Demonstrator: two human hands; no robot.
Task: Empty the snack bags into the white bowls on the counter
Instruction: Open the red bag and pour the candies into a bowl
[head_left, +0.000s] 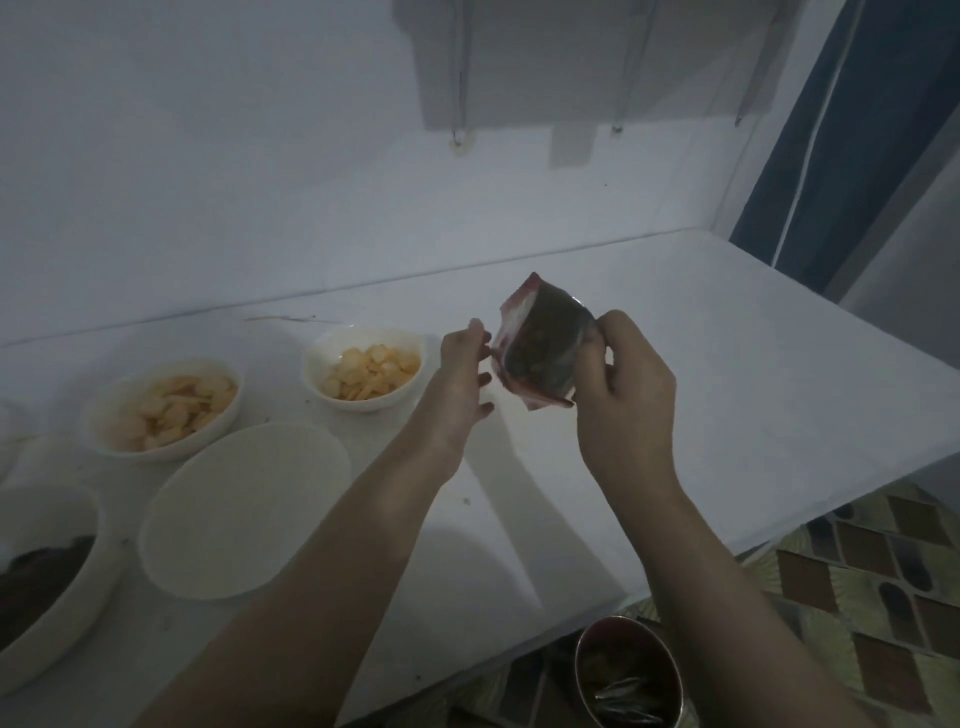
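Right now, the right hand (621, 384) pinches a snack bag (540, 345) above the counter (727, 364); the left hand (465, 374), open, touches its opposite edge. Tearing carelessly could scatter snacks, with the empty bowl (244, 509) well left of the grip.

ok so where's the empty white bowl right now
In the head view the empty white bowl sits on the counter at lower left, just in front of the two bowls of yellow chips.
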